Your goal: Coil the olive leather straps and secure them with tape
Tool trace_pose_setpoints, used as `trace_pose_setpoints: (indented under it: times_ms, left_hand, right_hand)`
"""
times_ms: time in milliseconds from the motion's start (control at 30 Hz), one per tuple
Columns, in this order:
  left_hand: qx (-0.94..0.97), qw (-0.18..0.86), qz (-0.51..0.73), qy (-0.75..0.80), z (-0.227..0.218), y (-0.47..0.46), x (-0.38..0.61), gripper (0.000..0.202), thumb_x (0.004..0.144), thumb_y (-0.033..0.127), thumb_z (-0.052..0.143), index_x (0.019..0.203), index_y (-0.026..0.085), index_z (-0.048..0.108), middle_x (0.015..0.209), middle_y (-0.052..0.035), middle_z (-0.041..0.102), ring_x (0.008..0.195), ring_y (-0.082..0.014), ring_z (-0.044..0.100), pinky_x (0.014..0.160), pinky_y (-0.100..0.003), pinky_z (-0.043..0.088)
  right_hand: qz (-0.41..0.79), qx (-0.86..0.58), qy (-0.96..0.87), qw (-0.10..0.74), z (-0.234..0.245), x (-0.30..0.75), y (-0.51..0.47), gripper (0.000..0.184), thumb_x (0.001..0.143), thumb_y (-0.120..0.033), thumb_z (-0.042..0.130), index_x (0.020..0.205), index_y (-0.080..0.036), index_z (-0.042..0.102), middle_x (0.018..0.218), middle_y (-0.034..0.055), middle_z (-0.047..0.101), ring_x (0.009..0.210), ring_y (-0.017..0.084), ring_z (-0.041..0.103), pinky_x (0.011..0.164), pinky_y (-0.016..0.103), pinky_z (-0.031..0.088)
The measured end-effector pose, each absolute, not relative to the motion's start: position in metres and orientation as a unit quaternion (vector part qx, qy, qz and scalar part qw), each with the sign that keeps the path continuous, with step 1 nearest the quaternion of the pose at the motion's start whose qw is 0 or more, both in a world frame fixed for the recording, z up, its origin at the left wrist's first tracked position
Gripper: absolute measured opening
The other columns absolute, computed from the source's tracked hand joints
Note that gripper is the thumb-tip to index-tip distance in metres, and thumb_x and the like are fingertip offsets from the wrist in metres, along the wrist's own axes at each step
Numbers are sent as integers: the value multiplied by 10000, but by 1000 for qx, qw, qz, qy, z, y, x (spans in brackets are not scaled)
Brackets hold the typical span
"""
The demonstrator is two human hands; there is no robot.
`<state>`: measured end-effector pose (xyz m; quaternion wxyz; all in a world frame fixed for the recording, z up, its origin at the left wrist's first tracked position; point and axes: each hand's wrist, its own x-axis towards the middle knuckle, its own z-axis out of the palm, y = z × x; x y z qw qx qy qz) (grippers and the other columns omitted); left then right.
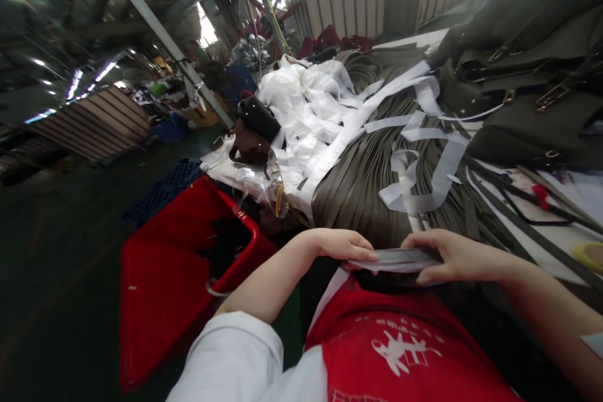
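Close in front of my red apron, both hands grip a flat whitish strip bundle (400, 259), which looks like folded film or paper strips. My left hand (346, 246) pinches its left end, fingers closed. At the right end, my right hand (436, 256) has thumb and fingers closed around it. Just beyond lies a thick fan of dark olive straps (365, 185) with small holes along them. Loose white strips (440, 169) lie curled over the straps, and a large heap of white strips (313, 97) sits behind them.
A red bin (162, 276) with dark contents stands at the left, beside a blue pallet (167, 185). Dark olive bags (541, 81) with buckles are piled at the right. A black roll-like object (258, 116) rests by the white heap. Yellow tape (588, 255) lies at the right edge.
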<state>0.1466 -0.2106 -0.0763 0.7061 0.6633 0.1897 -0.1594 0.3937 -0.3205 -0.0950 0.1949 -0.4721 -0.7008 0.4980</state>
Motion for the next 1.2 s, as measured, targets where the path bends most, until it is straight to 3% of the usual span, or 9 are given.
trace_pose_setpoints:
  times_ms: [267,367,467,600,700,833,933,1067,1200]
  left_hand:
    - [446,836,-264,178,-85,-226,145,418,639,524,847,778,172,669,558,33,561,470,-147,551,480,-274,466]
    - [416,875,-182,167,-72,-236,142,386,709,486,816,793,147,651,491,60,456,403,-92,435,425,-217,362]
    - [444,878,41,172,-44,-236,143,374,766,485,763,898,143,693,540,15,546,458,-125,539,502,-260,450]
    - [563,687,411,204,-15,-214,156,273,900,422,615,1085,237,690,1002,-73,736,998,-225,697,951,-401,509]
    - [736,446,441,255,-17,-200,164,265,945,363,515,1107,232,679,1157,-89,713,1202,-240,607,1104,-423,395]
    - [898,288,241,229,-35,-220,164,271,937,336,446,955,192,675,998,-129,712,1058,-274,640,1005,-418,457]
    - [920,276,165,226,-39,-246,162,289,934,355,453,747,203,613,759,-88,647,790,-243,633,824,-376,491]
    - [797,485,151,327,-37,-260,162,463,961,519,399,649,201,525,560,1,508,484,-129,463,547,-267,407]
    - [562,747,128,330,-26,-264,165,524,874,649,508,618,192,489,412,90,315,336,-71,279,413,-219,286]
  right_hand:
    - [421,-484,-729,239,-90,401,-315,283,720,-144,597,951,-186,755,902,45,754,856,233,671,802,321,494]
    - [426,-472,-733,240,-96,402,-308,241,817,-216,566,978,-194,745,922,53,746,872,239,665,810,328,490]
    - [443,-504,-697,254,-114,380,-308,366,970,-427,435,1022,-186,706,922,70,721,869,247,650,804,353,489]
    - [575,-420,-663,230,-115,326,-333,500,992,-564,386,968,-165,687,767,28,642,700,175,590,658,281,475]
    - [660,-340,-617,259,-79,317,-356,492,963,-597,456,938,-170,700,664,-5,578,558,122,502,531,235,419]
    - [624,-355,-464,518,-31,369,-346,507,847,-678,569,696,-210,691,409,-32,458,379,114,382,443,271,358]
    - [529,-488,-456,523,-27,408,-321,577,787,-737,545,572,-212,651,345,-7,447,346,154,429,453,335,415]
    - [214,-633,-582,464,-39,407,-312,452,744,-467,682,1077,-161,701,936,137,747,849,338,701,798,497,540]
    - [178,-534,-712,419,-58,359,-329,676,760,-187,624,1421,-216,488,1362,128,611,1240,326,574,1072,493,434]
